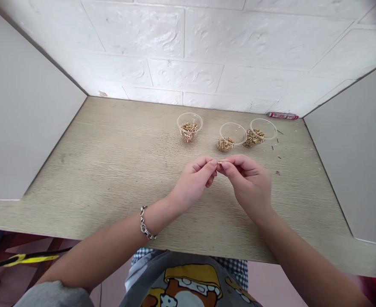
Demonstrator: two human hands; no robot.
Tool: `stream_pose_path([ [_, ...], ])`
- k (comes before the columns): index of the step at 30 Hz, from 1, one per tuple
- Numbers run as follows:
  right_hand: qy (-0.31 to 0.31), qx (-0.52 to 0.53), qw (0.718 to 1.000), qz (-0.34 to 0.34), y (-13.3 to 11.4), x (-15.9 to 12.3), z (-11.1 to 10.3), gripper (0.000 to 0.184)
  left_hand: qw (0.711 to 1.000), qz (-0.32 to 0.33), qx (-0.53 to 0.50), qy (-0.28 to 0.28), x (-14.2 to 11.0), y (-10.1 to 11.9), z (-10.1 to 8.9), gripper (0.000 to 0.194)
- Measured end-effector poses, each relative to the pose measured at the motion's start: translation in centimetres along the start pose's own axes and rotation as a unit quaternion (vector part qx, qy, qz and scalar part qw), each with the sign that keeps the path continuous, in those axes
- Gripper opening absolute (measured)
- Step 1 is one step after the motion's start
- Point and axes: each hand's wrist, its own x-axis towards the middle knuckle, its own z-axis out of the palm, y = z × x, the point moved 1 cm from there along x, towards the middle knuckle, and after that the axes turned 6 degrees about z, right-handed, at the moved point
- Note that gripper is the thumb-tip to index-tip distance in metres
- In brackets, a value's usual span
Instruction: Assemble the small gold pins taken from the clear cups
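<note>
On the table, the left cup stands apart, with the middle cup and right cup side by side to its right; pins lie in all three. Before the middle cup, the left hand and right hand meet at one pin. A tube lies behind the right cup (at the foot of the wall, near the right panel). Opposite is the left panel.

Left hand, right hand (both pinched)

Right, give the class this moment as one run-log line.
left hand: pinching | right hand: pinching | between them: small gold-coloured piece | beyond: three clear cups with gold-coloured pieces
</note>
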Motion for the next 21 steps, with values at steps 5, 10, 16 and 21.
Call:
stream_pose_path([
  [5,-0.001,0.012,1.000,0.025,0.05,0.02,0.06,0.007,1.000,-0.002,-0.021,0.005,-0.03,-0.17,0.01,0.019],
  [10,-0.009,0.053,0.998,0.039,0.39,0.08,0.17,0.008,0.999,-0.009,-0.046,0.004,0.06,0.08,0.09,0.019],
  [16,-0.035,0.082,0.996,0.025,0.21,0.21,-0.08,0.005,1.000,0.009,0.026,-0.016,0.09,0.35,-0.11,0.020],
  [21,-0.033,0.042,0.998,-0.022,0.38,0.17,-0.43,0.005,0.999,0.010,0.037,-0.024,-0.03,0.40,-0.08,0.020],
])
